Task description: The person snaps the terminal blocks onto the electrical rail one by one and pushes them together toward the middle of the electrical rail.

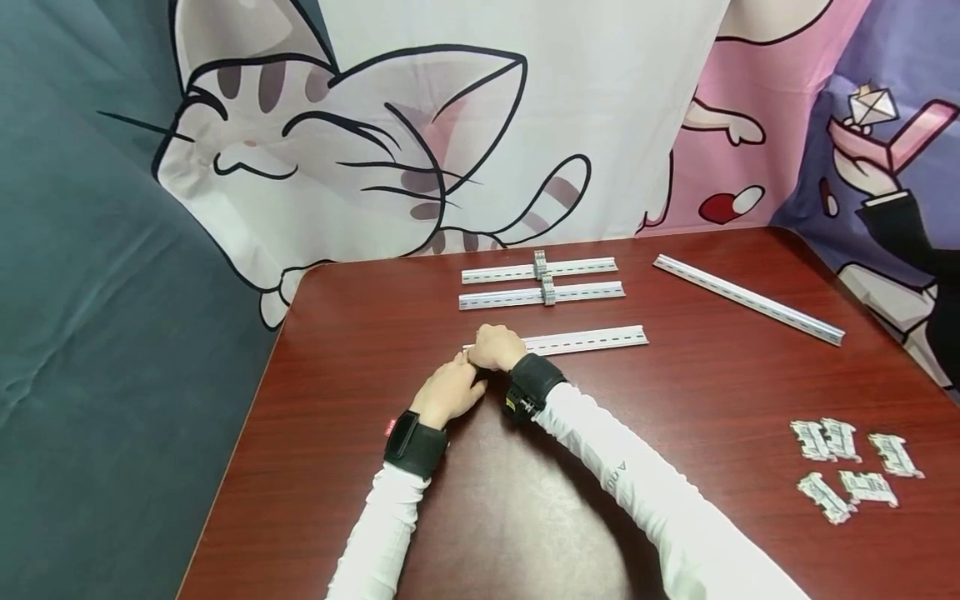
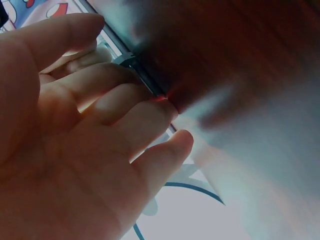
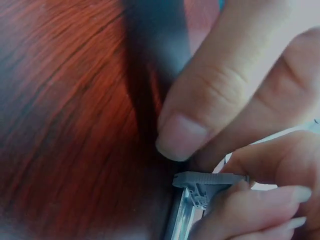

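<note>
1. The near rail (image 1: 585, 340), a slotted metal strip, lies on the brown table (image 1: 337, 350), its left end under both hands.
2. A grey clip (image 3: 212, 179) sits at the rail in the right wrist view, set across it (partly hidden by fingers).
3. The right hand (image 1: 497, 347) is bent over the rail, its fingers curled round the grey clip; the thumb stands a little apart from the piece.
4. The left hand (image 1: 446, 392) is loosely spread, fingers slightly bent with their tips at the rail and the thumb held away; it grips nothing that shows.
5. Behind, the back rail (image 1: 498, 274) and the middle rail (image 1: 588, 292) lie nearly parallel, each carrying pale blocks (image 1: 548, 289) near its centre.
6. To the right, the slanted rail (image 1: 750, 300) lies apart from the others.
7. Five loose pieces (image 1: 868, 488) (pale and notched) lie grouped toward the table's right side.
</note>
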Motion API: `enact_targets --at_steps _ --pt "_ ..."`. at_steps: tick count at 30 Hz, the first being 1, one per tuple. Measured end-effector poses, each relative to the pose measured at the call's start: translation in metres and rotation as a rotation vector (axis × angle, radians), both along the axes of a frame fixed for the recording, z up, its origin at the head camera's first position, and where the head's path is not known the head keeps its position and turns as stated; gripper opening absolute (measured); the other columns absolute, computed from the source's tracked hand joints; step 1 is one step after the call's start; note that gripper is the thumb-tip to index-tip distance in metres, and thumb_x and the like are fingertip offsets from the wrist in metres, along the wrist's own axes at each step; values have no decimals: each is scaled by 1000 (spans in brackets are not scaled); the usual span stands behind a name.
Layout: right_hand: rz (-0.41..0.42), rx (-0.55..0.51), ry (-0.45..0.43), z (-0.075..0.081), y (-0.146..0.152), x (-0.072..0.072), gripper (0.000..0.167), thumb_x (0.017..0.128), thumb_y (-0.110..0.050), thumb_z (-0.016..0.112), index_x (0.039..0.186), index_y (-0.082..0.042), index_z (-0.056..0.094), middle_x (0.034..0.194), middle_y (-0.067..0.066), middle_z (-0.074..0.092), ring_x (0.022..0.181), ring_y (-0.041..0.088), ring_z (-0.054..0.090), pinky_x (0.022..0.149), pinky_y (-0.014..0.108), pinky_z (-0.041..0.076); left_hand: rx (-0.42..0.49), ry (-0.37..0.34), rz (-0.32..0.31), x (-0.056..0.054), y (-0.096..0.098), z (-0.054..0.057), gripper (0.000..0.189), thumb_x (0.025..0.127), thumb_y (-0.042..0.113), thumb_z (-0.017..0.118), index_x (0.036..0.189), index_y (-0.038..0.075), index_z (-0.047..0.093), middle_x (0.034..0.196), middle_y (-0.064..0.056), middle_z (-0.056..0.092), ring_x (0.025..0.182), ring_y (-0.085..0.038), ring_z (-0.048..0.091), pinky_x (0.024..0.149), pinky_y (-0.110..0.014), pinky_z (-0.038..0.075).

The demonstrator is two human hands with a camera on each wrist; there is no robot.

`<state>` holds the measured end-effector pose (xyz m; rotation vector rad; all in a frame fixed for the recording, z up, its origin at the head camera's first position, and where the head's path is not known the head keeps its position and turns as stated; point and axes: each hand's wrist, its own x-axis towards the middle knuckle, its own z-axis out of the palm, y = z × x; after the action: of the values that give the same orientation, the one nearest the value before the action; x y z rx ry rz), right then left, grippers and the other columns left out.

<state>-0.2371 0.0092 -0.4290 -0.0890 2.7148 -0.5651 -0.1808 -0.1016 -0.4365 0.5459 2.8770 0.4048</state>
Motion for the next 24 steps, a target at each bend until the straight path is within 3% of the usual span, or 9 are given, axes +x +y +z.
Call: enact_targets --at_steps 4,7,11,14,18,24 --pt "-35 -14 115 -3 -1 5 31 91 -33 56 106 -11 71 112 15 70 101 34 67 78 47 54 2 5 2 -1 -1 2 30 93 23 58 105 -2 69 134 -27 53 106 -39 63 88 -48 51" --pt "-26 -45 172 -2 3 9 33 93 -37 54 87 -8 70 98 16 71 90 35 68 70 46 54 2 15 -9 -3 -3 2 34 94 23 57 116 -2 65 134 -26 54 111 -39 62 92 -48 50" --pt "24 -90 173 7 25 15 46 95 -46 51 71 -9 60 78 13 66 72 28 64 60 38 49 -3 -1 -33 -5 -2 1 43 96 23 55 130 -3 54 140 -24 49 125 -38 53 101 -48 45" --pt "45 -98 132 15 57 21 43 95 -44 51 70 -9 56 69 7 57 62 21 56 56 32 44 -10 -12 -51 -5 -2 2 47 97 23 54 134 -5 49 142 -25 46 131 -39 47 106 -48 41" --pt "27 -86 113 26 112 30 37 95 -36 52 74 -6 55 68 5 49 62 19 50 57 32 43 -18 1 -61 -5 -2 2 43 97 23 53 128 -7 52 138 -27 48 131 -40 46 107 -47 40" --pt "-42 -6 124 45 201 48 34 92 -31 54 79 0 61 76 13 59 72 27 57 62 42 46 -31 -6 -59 -4 -1 0 48 97 23 53 133 -8 49 141 -27 46 134 -38 44 109 -46 38"
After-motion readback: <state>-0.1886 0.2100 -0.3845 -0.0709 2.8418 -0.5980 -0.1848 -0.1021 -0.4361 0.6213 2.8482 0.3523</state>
